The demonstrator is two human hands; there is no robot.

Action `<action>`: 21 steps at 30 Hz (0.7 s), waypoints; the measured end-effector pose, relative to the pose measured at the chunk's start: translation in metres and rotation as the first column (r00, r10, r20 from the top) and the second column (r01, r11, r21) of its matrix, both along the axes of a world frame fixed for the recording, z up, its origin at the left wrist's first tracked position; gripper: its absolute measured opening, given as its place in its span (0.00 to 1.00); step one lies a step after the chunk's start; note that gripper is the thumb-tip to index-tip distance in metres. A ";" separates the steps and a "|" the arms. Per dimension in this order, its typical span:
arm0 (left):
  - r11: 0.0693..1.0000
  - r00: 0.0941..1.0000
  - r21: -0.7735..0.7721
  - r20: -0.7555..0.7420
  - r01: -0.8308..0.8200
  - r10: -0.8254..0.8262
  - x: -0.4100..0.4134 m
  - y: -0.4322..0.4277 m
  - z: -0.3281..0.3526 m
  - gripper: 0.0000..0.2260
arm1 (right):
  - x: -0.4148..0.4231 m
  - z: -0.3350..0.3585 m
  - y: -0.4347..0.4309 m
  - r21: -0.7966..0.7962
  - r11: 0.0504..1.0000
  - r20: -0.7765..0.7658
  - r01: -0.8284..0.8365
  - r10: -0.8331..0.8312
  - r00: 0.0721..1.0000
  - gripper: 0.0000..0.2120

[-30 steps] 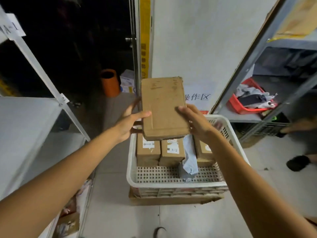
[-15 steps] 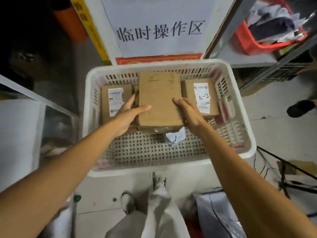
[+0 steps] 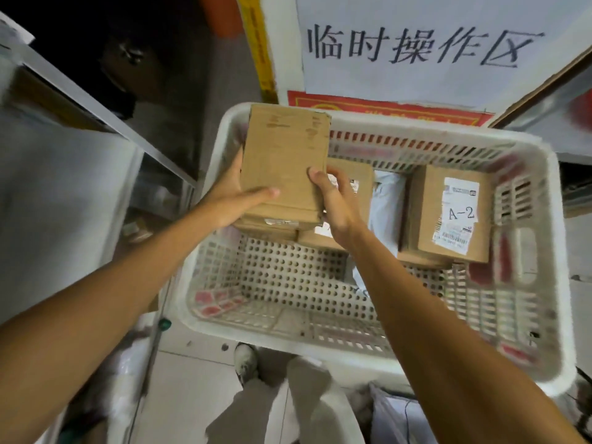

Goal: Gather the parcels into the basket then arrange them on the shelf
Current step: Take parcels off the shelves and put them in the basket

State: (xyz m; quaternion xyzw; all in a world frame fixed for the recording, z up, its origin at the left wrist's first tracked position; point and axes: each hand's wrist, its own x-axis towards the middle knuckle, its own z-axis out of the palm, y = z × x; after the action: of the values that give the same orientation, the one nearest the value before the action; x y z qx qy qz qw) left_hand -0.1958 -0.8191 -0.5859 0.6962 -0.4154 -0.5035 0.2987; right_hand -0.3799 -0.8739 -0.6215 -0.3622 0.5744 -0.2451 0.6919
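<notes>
A plain brown cardboard parcel [image 3: 285, 158] is held over the far left corner of the white perforated basket [image 3: 320, 328]. My left hand [image 3: 230, 200] grips its left side with the thumb across the top. My right hand [image 3: 336, 200] holds its right edge with curled fingers. Below it lies another brown parcel [image 3: 355, 184], partly hidden. A box labelled A-2 [image 3: 448, 213] stands at the basket's right, with a grey plastic mailer [image 3: 386, 206] between them.
A grey metal shelf [image 3: 57, 193] stands at the left, another shelf frame [image 3: 544, 100] at the upper right. A white sign with black characters [image 3: 416, 46] hangs behind the basket. My legs and a shoe [image 3: 246, 363] show below, on a tiled floor.
The parcel came down from chest height into the basket, then shifted left to the far left corner. The view tilted down and closer to the basket.
</notes>
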 end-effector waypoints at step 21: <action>0.864 0.558 0.270 0.673 0.424 -0.484 0.036 0.043 0.044 0.27 | 0.054 0.056 0.018 -0.131 0.893 -0.424 -0.431 0.343 0.838 0.27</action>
State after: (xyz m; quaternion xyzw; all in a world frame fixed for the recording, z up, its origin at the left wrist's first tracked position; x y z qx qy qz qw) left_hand -0.1594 -0.7757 -0.5420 0.7164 -0.6436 -0.2633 -0.0563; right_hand -0.3261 -0.8560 -0.5659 -0.5873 0.5836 -0.0846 0.5544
